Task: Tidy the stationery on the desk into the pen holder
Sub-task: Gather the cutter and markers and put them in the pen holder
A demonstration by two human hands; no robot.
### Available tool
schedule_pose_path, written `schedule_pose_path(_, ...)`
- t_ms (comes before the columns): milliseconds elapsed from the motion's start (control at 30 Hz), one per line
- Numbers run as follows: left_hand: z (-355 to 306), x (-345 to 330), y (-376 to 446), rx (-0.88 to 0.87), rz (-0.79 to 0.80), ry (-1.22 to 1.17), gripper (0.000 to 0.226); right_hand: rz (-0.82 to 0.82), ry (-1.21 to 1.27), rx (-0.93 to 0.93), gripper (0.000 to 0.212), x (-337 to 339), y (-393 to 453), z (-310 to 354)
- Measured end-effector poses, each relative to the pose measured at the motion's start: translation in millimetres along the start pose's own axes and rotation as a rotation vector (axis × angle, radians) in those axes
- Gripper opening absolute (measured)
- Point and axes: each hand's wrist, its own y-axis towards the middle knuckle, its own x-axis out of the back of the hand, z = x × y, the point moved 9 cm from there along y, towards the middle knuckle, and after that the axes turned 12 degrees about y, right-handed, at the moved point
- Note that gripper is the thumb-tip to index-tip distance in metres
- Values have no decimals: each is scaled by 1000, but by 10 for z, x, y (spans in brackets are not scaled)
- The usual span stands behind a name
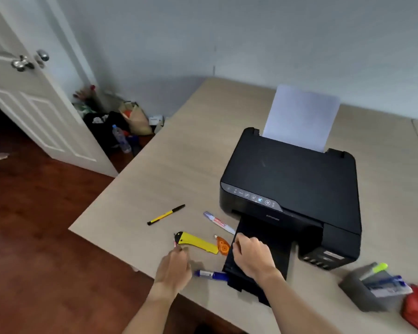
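Pale wood-grain desk (155, 179); black inkjet printer (292, 189) with its output tray under the right hand (252, 255), which rests curled on the tray, fingers bent, nothing visibly held; grey rectangular pen holder (364, 294) well to the right of that hand, already holding a few pens and a highlighter, so task partly done; left hand (175, 266) pinched at the black tip of the yellow utility knife (194, 242), contact blurred, cannot tell if gripped; still loose: white marker (219, 222), blue-capped pen (211, 274) between the hands, yellow-black pen (165, 214), orange correction-tape dispenser (223, 245).
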Motion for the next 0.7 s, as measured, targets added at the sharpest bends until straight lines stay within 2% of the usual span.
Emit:
schedule_pose_path(133, 96, -292, -213, -85, 27, -31, 19, 91, -83, 129, 20, -488, 237, 403)
schedule_pose_path(200, 68, -482, -232, -125, 94, -43, 26, 118, -173, 159, 24, -723, 323, 500)
schedule_pose_path(267, 29, -607, -210, -152, 130, -5, 32, 130, -260, 150, 33, -943, 373, 504)
schedule_pose_path(367, -20, -675, -106, -214, 103, 95, 41, 143, -343, 89, 39, -1171, 457, 421)
schedule_pose_path(433, 15, -751, -23, -179, 197, 148, 54, 138, -372, 51, 38, -1221, 512, 364)
schedule_pose_path(500, 93, -798, 33, -132, 166, 183, 57, 142, -384, 37, 35, -1240, 521, 367)
schedule_pose_path(533, 124, -838, 48, -124, 171, 154, 57, 145, -394, 47, 32, -1251, 522, 379)
schedule_pose_path(633, 225, -697, 96, -114, 184, -20, 51, -4, -435, 125, 14, -1085, 525, 445)
schedule_pose_path(700, 353, -447, 122, -111, 127, -167, 29, -5, -346, 131, 18, -979, 564, 481)
